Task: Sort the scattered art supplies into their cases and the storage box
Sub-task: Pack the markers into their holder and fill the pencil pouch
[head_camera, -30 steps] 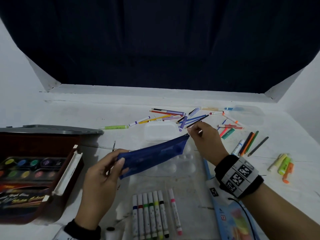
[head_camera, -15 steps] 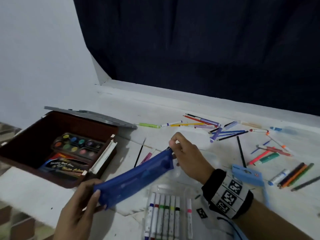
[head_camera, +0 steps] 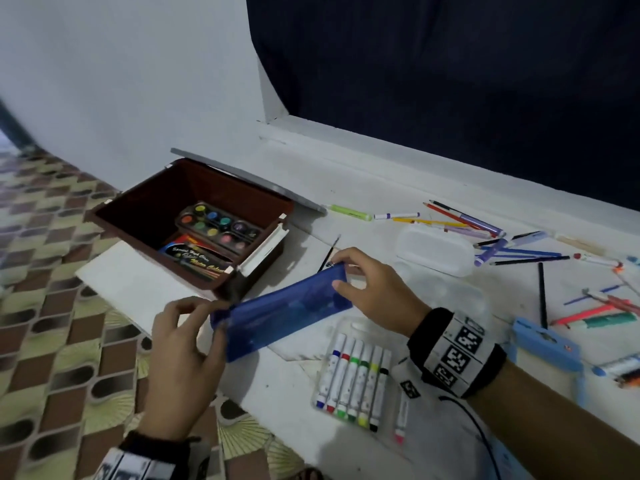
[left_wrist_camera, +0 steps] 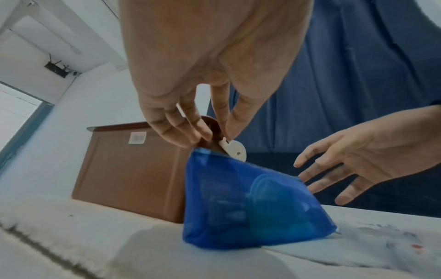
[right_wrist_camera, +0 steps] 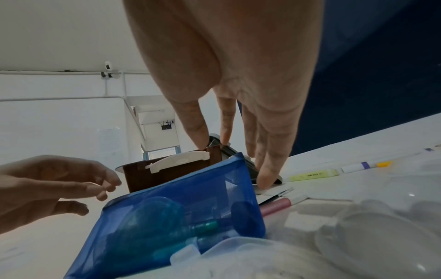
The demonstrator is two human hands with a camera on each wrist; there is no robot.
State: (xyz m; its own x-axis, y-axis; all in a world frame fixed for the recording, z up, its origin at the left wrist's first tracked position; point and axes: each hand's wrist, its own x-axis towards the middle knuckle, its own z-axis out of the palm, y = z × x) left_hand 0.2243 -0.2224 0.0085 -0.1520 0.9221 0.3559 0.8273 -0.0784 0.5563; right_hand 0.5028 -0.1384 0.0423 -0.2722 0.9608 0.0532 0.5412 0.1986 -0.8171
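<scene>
Head view: a blue mesh pouch (head_camera: pixel 282 311) lies slanted on the white table (head_camera: pixel 277 382), just in front of the open brown storage box (head_camera: pixel 145 209). The left hand (head_camera: pixel 180 355) pinches its near end; the right hand (head_camera: pixel 377 289) holds the far end.
Left wrist view: left fingers (left_wrist_camera: pixel 188 130) curl, thumb meeting them above the pouch's top edge; a firm grip cannot be told.
Right wrist view: right fingers (right_wrist_camera: pixel 269 164) reach down nearly straight behind the pouch's top corner, thumb in front.

head view downward, wrist views close, low, sharing blue pouch (head_camera: pixel 282 311)
</scene>
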